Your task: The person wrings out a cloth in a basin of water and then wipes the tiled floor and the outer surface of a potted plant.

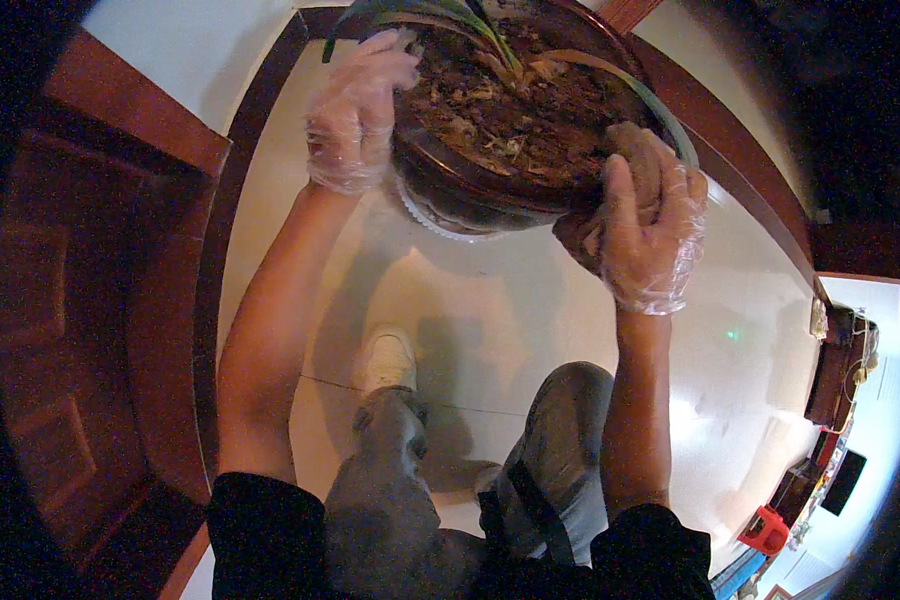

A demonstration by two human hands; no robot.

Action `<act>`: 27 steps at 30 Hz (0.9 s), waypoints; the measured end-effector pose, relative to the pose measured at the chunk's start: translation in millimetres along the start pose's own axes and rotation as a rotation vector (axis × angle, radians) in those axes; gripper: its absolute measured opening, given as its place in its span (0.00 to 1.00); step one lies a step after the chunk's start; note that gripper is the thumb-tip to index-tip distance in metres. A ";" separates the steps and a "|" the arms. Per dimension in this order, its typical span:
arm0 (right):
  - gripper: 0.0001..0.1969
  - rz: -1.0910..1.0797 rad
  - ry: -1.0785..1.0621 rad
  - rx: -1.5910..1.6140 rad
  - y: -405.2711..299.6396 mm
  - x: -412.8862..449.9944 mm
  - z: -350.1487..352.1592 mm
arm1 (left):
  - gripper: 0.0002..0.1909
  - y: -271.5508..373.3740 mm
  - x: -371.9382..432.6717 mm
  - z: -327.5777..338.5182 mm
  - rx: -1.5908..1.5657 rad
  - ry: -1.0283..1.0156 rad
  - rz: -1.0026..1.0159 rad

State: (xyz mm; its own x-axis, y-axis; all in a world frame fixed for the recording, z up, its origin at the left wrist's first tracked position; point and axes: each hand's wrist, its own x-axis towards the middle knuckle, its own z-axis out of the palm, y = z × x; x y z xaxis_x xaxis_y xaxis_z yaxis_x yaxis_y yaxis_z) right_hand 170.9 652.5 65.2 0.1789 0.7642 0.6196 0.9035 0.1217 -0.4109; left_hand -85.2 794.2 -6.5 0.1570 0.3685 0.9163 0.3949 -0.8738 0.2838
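A large dark brown, glossy flower pot (pixel 487 180) filled with soil (pixel 480 112) stands in front of me on a white-edged base (pixel 435 221). From the soil grows a plant with long green leaves (pixel 457 19), one of them arching over to the right. My left hand (pixel 356 105), in a clear plastic glove, holds the pot's left rim, its fingertips blurred. At the right rim my right hand (pixel 656 217), gloved the same way, grips what looks like a brown cloth (pixel 634 161). The cloth is pressed over the rim and hangs down outside the pot.
Behind the pot runs a dark skirting (pixel 720 157) along the wall. A brown panelled wooden door (pixel 97 315) is on the left. Shiny pale floor tiles (pixel 570 315) lie below, with my white shoe (pixel 388 360) on them. A red plastic stool (pixel 765 531) sits far right.
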 end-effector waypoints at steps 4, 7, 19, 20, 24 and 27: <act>0.12 -0.122 -0.068 -0.191 -55.2 -2.8 16.3 | 0.29 18.1 5.0 -5.9 0.001 0.005 -0.243; 0.09 -0.129 -0.254 -0.268 -105.8 10.0 29.5 | 0.25 18.2 7.8 2.7 -0.222 0.099 -0.396; 0.16 -0.343 0.007 -0.099 -99.7 -8.3 65.2 | 0.20 7.2 6.6 -0.3 -0.274 0.030 -0.309; 0.18 -0.485 0.073 -0.114 -86.8 -10.4 59.6 | 0.20 6.0 5.9 1.1 -0.146 0.027 -0.177; 0.30 -0.626 0.124 -0.015 -16.9 -28.1 39.4 | 0.21 2.5 4.4 1.4 -0.060 0.050 -0.060; 0.28 -0.262 0.379 -0.041 29.7 -37.8 46.9 | 0.26 7.1 -1.3 -1.7 0.041 0.024 -0.145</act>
State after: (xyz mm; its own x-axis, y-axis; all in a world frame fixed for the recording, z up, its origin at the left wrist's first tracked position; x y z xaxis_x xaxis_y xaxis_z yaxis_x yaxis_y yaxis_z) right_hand 172.7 656.9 -1.9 0.0657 0.4246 0.9030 0.9505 0.2488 -0.1862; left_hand -84.1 787.0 -5.2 0.0744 0.4819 0.8730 0.4489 -0.7979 0.4022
